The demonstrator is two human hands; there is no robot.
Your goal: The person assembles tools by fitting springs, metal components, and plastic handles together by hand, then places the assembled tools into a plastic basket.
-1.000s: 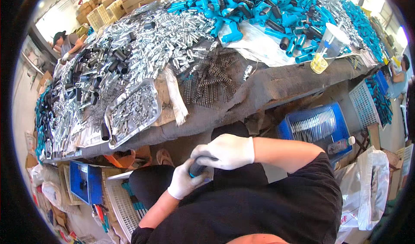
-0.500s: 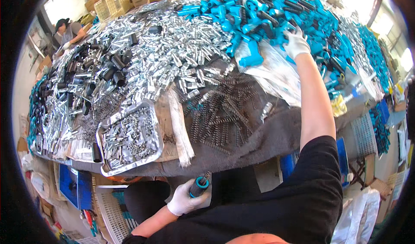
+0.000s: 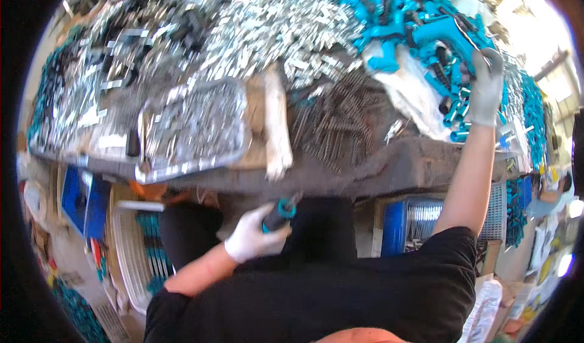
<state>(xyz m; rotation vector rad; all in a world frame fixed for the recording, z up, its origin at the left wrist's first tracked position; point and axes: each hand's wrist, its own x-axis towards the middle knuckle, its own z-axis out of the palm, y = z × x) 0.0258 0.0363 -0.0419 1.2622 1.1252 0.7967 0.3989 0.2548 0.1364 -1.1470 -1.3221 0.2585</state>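
Observation:
My left hand (image 3: 255,235), in a white glove, is wrapped round a black cylindrical handle (image 3: 277,222) with a teal ring at its upper end. A thin spring tip (image 3: 296,198) shows blurred at that end. My right hand (image 3: 488,90), also gloved, reaches out over the right side of the bench. Its fingers are closed at the end of a pistol-shaped teal plastic shell (image 3: 447,36), raised over the heap of teal shells (image 3: 389,20). Dark coil springs (image 3: 337,121) lie on the cloth between the two hands.
Loose shiny metal parts (image 3: 274,33) cover the bench's far middle. A metal tray (image 3: 194,127) of small parts sits at the near left, beside a pale strip (image 3: 277,124). Below the bench are a white basket (image 3: 131,252) and blue bins (image 3: 395,227).
The view has shifted, blurring the bench. My right hand has drawn back and rightward from the teal heap, now with a teal shell. My left hand still grips the black handle.

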